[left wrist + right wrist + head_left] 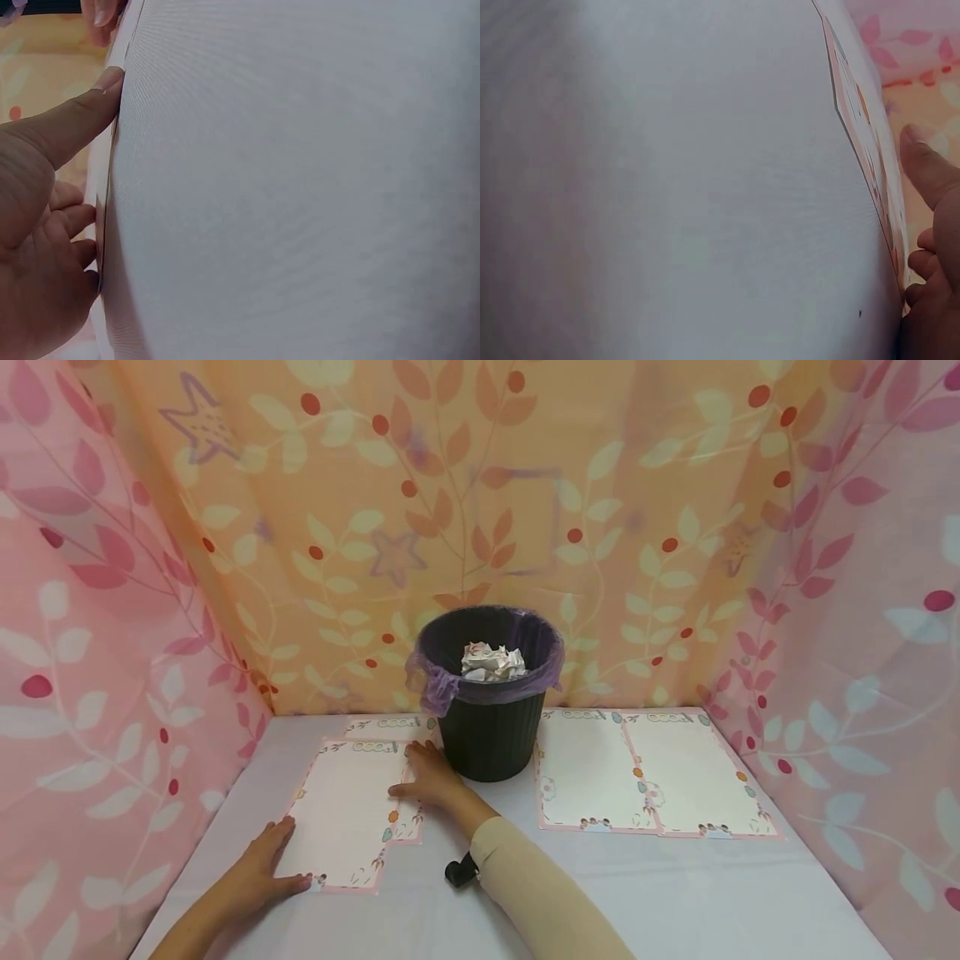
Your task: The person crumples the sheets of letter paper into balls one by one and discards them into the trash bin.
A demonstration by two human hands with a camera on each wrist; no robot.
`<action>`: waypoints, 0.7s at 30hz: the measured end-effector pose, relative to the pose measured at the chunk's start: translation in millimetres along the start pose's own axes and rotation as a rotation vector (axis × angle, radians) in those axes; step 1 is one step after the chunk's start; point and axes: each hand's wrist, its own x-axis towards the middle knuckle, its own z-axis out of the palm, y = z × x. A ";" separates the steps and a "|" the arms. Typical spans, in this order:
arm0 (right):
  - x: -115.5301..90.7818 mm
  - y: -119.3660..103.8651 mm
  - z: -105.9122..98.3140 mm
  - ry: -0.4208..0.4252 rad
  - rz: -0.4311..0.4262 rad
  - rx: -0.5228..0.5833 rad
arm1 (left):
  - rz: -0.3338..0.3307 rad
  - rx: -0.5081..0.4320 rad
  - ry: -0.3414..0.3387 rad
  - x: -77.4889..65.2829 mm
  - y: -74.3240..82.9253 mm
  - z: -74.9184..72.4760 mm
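Note:
A white sheet of paper (341, 818) with a pink decorated border lies on the table's left side. Partly covered by it, a similar sheet (408, 827) shows along its top and right. My left hand (258, 868) touches the top sheet's lower left edge, fingers spread; in the left wrist view its thumb (105, 82) lies at the paper's edge. At the upper right edge of that sheet rests my right hand (435, 774), fingers loosely extended. In the right wrist view, the right hand (945, 240) appears at the border, its contact with the paper unclear.
A black bin (491, 739) with a purple liner (517, 692) stands at the table's back centre, holding crumpled paper (491, 662). Two more bordered sheets, a nearer one (588, 768) and an outer one (701, 777), lie right of it. Patterned curtains (600, 527) enclose the table.

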 end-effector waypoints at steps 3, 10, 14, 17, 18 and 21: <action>-0.7 -0.5 3.1 -0.009 0.010 -0.090 | -0.017 0.013 -0.007 0.9 1.7 0.7; -2.2 -4.3 3.8 -0.005 -0.006 -0.208 | -0.025 0.046 -0.012 1.4 5.7 0.3; -3.0 -6.9 1.7 -0.011 -0.008 -0.210 | -0.021 0.055 -0.009 1.8 7.3 0.4; -2.6 -7.8 1.0 -0.014 -0.016 -0.216 | -0.030 0.062 -0.012 2.8 7.5 0.3; -2.6 -7.8 1.1 -0.015 -0.020 -0.219 | -0.036 0.064 -0.015 3.2 7.6 0.1; -1.6 -7.0 2.0 -0.018 -0.035 -0.217 | -0.049 0.071 -0.024 4.4 7.5 -0.9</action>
